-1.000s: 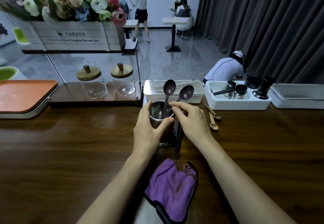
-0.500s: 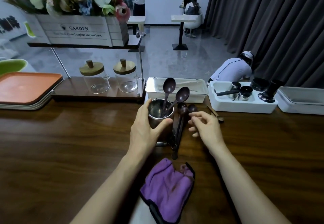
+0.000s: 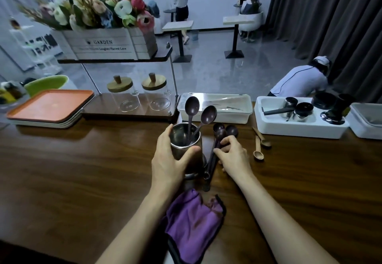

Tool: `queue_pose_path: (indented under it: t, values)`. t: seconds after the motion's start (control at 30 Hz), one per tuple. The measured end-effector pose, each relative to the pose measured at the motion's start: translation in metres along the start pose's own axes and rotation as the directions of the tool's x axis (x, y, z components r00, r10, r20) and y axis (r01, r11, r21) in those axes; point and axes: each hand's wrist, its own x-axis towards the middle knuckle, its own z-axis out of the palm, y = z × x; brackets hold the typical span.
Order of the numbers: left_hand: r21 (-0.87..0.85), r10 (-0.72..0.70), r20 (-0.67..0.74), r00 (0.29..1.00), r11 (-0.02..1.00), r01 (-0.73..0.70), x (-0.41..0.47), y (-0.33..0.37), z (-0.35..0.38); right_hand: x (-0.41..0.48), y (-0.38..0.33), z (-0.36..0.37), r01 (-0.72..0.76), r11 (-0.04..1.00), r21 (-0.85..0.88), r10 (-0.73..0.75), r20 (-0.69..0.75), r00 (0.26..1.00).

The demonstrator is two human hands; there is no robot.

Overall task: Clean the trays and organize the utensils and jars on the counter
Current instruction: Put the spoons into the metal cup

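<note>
Left hand [image 3: 171, 160] grips, right hand [image 3: 234, 157] pinches, forearms extended.

Person at the counter, arms and hands only in sight. Left hand [image 3: 169, 160] and right hand [image 3: 233, 158]: both bare. Left forearm [image 3: 140, 222] and right forearm [image 3: 275, 218]: bare along all the length that shows, slim, wrists bare. Fingers long and slender. Nails too small to judge. Clothing falls outside the view.

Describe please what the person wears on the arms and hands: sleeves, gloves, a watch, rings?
The left hand and the right hand are bare: no gloves, no rings. The left forearm and the right forearm are also bare down to the picture's edge; no sleeve, watch or bracelet shows.
</note>
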Motion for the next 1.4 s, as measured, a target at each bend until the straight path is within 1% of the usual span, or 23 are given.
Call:
queue_pose_path:
  t: [0.1,0.17,0.4,0.57,0.67,0.77,0.87,0.97,1.1,1.17,1.27,1.4]
  values:
    - [0.008,0.004,-0.018,1.000,1.000,-0.004,-0.002,0.000,0.002,0.000,0.002,-0.004,-0.046,0.993,0.110,0.042,0.038,0.998]
    - [0.015,0.007,-0.024,1.000,1.000,-0.007,-0.003,0.000,0.002,-0.003,0.002,-0.007,-0.049,0.986,0.161,0.042,0.045,0.998]
    - [0.017,0.018,-0.035,0.999,1.000,-0.017,-0.003,-0.002,0.004,-0.012,0.007,-0.016,0.040,0.988,0.147,-0.051,0.075,0.996]
    - [-0.010,0.042,-0.026,0.999,0.999,-0.042,-0.001,-0.005,0.005,-0.009,0.008,-0.017,0.032,0.993,0.115,-0.045,0.115,0.992]
    - [0.001,0.078,-0.001,0.997,0.997,-0.078,0.001,-0.010,0.003,-0.008,0.008,-0.014,0.038,0.993,0.113,-0.049,0.099,0.994]
    - [0.016,0.130,0.045,0.990,0.991,-0.131,0.004,-0.014,-0.003,-0.007,0.006,-0.013,0.012,0.989,0.150,-0.023,0.078,0.997]
    - [0.063,0.204,0.109,0.973,0.975,-0.211,0.007,-0.017,-0.011,-0.006,0.005,-0.011,-0.008,0.987,0.158,-0.002,0.064,0.998]
    - [0.097,0.247,0.156,0.956,0.960,-0.263,0.009,-0.021,-0.017,-0.008,0.005,-0.007,-0.027,0.988,0.154,0.022,0.032,0.999]
    - [0.082,0.289,0.196,0.937,0.947,-0.310,0.013,-0.027,-0.020,-0.012,0.000,-0.008,-0.028,0.972,0.233,0.021,0.030,0.999]
    - [0.046,0.288,0.222,0.931,0.951,-0.305,0.014,-0.028,-0.021,-0.014,-0.001,-0.009,-0.032,0.959,0.280,0.023,0.038,0.999]
    - [-0.040,0.264,0.265,0.927,0.964,-0.263,0.015,-0.028,-0.022,-0.013,0.000,-0.009,-0.035,0.943,0.332,0.026,0.029,0.999]
    - [-0.044,0.227,0.240,0.944,0.974,-0.223,0.013,-0.026,-0.020,-0.009,0.003,-0.009,-0.040,0.924,0.380,0.028,0.037,0.999]
